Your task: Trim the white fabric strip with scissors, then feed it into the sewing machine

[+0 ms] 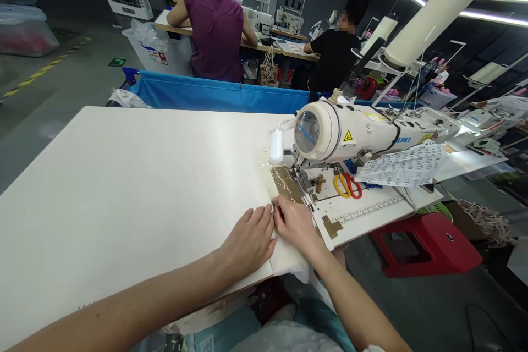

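My left hand lies flat near the front edge of the white table, its fingers stretched out and close together over cream fabric. Beside it, my right hand is closed, fingertips pinching the edge of the cream fabric, which hangs over the table's front edge. The fingertips of both hands nearly meet. Just beyond them stands a white sewing machine, its needle area by a brown, shiny taped strip. How many layers the fabric has I cannot tell.
Scissors with yellow and red handles and a printed paper sheet lie at the machine. The white table spreads left. A blue cloth trough runs behind it. A red stool stands right. Two people sit working farther back.
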Action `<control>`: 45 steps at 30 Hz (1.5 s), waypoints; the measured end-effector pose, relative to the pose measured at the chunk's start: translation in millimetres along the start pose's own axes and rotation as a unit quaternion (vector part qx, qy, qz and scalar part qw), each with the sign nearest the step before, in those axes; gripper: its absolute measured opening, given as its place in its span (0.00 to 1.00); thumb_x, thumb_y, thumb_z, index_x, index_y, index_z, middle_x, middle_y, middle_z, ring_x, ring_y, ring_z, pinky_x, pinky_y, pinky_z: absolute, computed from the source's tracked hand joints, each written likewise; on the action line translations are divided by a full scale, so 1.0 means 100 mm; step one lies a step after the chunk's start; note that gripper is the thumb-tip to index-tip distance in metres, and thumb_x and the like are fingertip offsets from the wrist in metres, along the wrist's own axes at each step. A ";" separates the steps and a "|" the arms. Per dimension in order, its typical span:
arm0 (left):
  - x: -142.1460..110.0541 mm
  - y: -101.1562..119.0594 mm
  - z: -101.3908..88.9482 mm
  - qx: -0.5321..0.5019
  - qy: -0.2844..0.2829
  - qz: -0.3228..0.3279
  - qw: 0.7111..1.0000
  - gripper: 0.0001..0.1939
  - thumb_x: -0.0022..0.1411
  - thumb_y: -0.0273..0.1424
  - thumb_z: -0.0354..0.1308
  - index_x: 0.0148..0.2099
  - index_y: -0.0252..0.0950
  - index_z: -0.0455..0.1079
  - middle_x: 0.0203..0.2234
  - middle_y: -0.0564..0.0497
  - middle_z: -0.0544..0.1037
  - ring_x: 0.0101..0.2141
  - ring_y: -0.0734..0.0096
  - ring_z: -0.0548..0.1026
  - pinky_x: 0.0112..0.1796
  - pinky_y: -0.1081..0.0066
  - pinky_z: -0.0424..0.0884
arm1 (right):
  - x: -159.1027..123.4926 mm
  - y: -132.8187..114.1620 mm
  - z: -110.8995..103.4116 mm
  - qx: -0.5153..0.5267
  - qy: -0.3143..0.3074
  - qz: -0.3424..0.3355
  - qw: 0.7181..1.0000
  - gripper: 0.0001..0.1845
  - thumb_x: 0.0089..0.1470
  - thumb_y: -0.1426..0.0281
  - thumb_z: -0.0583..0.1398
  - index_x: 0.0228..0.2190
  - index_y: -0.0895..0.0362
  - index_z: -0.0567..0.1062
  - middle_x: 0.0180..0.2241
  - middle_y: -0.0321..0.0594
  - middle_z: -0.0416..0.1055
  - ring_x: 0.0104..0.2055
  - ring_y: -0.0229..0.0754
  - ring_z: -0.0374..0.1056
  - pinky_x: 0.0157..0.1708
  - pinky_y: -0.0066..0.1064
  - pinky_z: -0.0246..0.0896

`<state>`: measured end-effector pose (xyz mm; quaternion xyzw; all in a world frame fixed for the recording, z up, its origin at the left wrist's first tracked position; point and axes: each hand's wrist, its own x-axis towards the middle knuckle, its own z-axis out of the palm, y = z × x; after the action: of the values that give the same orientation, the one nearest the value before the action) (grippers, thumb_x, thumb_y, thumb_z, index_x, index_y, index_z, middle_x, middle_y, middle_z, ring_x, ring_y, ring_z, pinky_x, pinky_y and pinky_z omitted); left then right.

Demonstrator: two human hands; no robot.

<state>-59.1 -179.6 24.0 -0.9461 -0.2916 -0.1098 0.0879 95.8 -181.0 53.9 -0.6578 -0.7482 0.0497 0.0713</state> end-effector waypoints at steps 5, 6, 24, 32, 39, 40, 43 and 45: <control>-0.01 0.00 0.01 0.007 0.015 -0.007 1.000 0.24 0.69 0.36 0.47 0.59 0.24 0.67 0.56 0.34 0.71 0.53 0.52 0.70 0.51 0.59 0.65 | -0.17 0.11 0.00 0.046 0.011 -0.004 0.999 0.09 0.60 0.73 0.51 0.38 0.56 0.70 0.28 0.37 0.76 0.29 0.42 0.72 0.26 0.29 0.50; -0.01 0.00 0.01 0.009 0.017 -0.008 1.000 0.24 0.69 0.36 0.46 0.59 0.24 0.67 0.56 0.34 0.71 0.53 0.52 0.70 0.51 0.59 0.65 | -0.20 0.13 0.01 0.067 0.022 -0.002 0.997 0.09 0.60 0.73 0.51 0.38 0.56 0.70 0.28 0.37 0.75 0.29 0.42 0.72 0.26 0.29 0.51; 0.00 -0.01 -0.02 0.013 0.011 0.006 1.000 0.25 0.69 0.35 0.45 0.59 0.21 0.67 0.55 0.32 0.72 0.50 0.49 0.71 0.48 0.58 0.65 | -0.13 0.04 0.09 0.054 0.045 0.017 0.997 0.11 0.62 0.73 0.50 0.44 0.56 0.70 0.35 0.39 0.78 0.33 0.42 0.74 0.28 0.29 0.54; -0.01 -0.02 -0.01 0.018 0.028 0.013 0.999 0.24 0.69 0.34 0.45 0.58 0.20 0.68 0.54 0.31 0.72 0.49 0.49 0.71 0.48 0.59 0.66 | -0.32 0.05 0.00 0.008 0.014 0.010 1.000 0.08 0.60 0.73 0.51 0.37 0.56 0.70 0.30 0.38 0.76 0.29 0.41 0.72 0.26 0.29 0.49; -0.01 -0.03 -0.04 -0.009 0.010 0.013 1.000 0.24 0.68 0.33 0.48 0.58 0.19 0.67 0.56 0.31 0.69 0.49 0.49 0.70 0.48 0.59 0.66 | -0.64 0.20 0.01 0.147 0.059 0.030 0.987 0.12 0.62 0.71 0.49 0.42 0.56 0.70 0.30 0.37 0.76 0.30 0.40 0.72 0.30 0.27 0.59; -0.01 -0.04 -0.05 -0.016 0.007 0.016 1.000 0.24 0.68 0.33 0.48 0.57 0.19 0.68 0.56 0.32 0.69 0.49 0.49 0.69 0.48 0.59 0.66 | -0.64 0.21 0.03 0.157 0.071 0.036 0.984 0.12 0.62 0.70 0.49 0.43 0.56 0.70 0.31 0.38 0.76 0.31 0.41 0.73 0.31 0.27 0.60; -0.02 -0.07 -0.09 -0.031 0.005 0.038 0.999 0.23 0.68 0.33 0.49 0.57 0.20 0.68 0.56 0.32 0.70 0.50 0.49 0.68 0.49 0.58 0.66 | -0.61 0.20 0.09 0.148 0.079 0.033 0.985 0.13 0.63 0.70 0.49 0.45 0.55 0.70 0.36 0.39 0.78 0.35 0.42 0.74 0.33 0.28 0.61; -0.03 -0.10 -0.11 -0.039 0.006 0.052 0.998 0.24 0.68 0.34 0.49 0.58 0.21 0.68 0.55 0.32 0.70 0.51 0.48 0.68 0.50 0.57 0.65 | -0.57 0.18 0.11 0.131 0.073 0.029 0.988 0.13 0.63 0.70 0.50 0.45 0.55 0.70 0.37 0.39 0.78 0.36 0.42 0.74 0.33 0.28 0.61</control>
<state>-69.0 -175.4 35.2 -0.9620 -0.2373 -0.1219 0.0579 119.0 -235.4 38.1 -0.6662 -0.7087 0.1011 0.2093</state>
